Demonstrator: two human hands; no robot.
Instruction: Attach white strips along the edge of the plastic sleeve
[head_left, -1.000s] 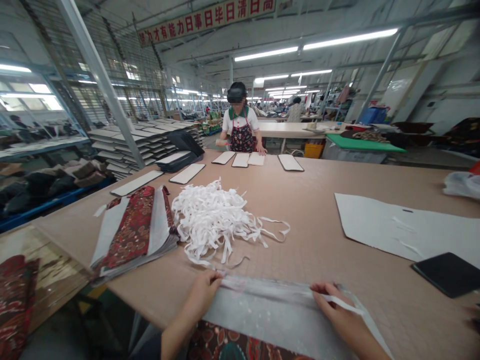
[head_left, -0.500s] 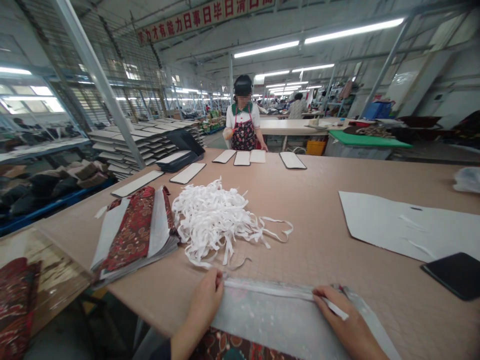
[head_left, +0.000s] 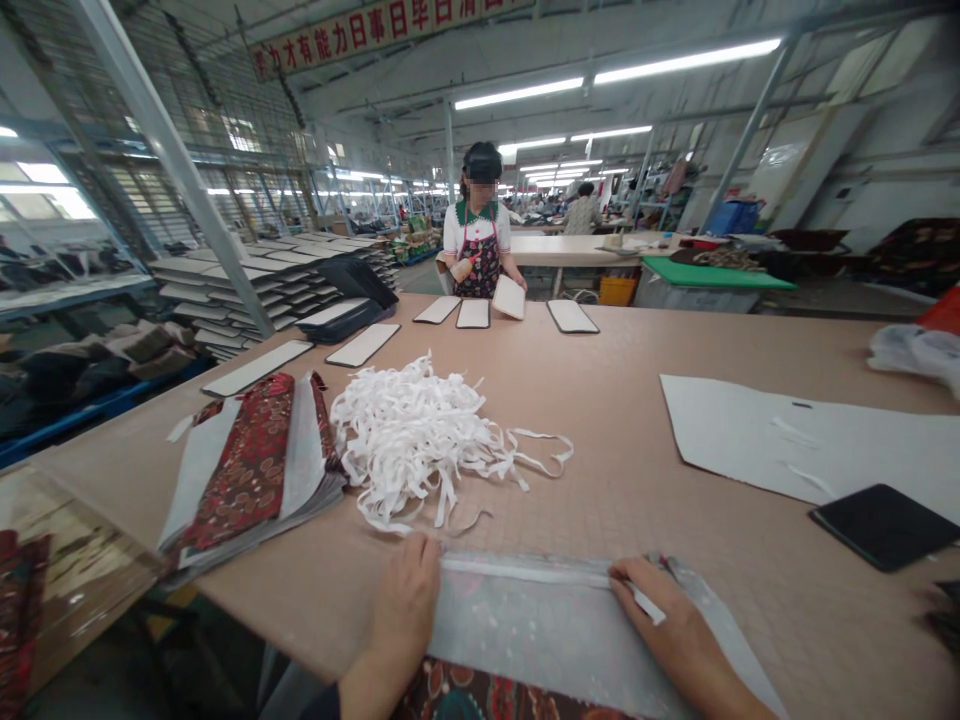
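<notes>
A grey-backed piece of fabric (head_left: 540,620) with a red-brown patterned part (head_left: 480,690) lies at the table's near edge. Along its far edge runs a white strip (head_left: 525,572). My left hand (head_left: 409,595) is closed at the strip's left end, fingers pressed on the fabric edge. At the right, my right hand (head_left: 660,615) pinches the strip, whose loose end pokes out between the fingers. Beyond my left hand lies a heap of white strips (head_left: 420,430). A stack of patterned and grey fabric (head_left: 247,460) is left of the heap.
Across the brown table (head_left: 600,400), a person (head_left: 480,240) holds a pale panel (head_left: 509,298); several similar panels lie nearby. At the right are a large white sheet (head_left: 750,430), a black panel (head_left: 885,525) and a plastic bag (head_left: 915,350).
The view has shifted slightly to the right. My left hand's fingers have turned flatter onto the fabric edge. The person opposite has lifted a pale panel off the table.
</notes>
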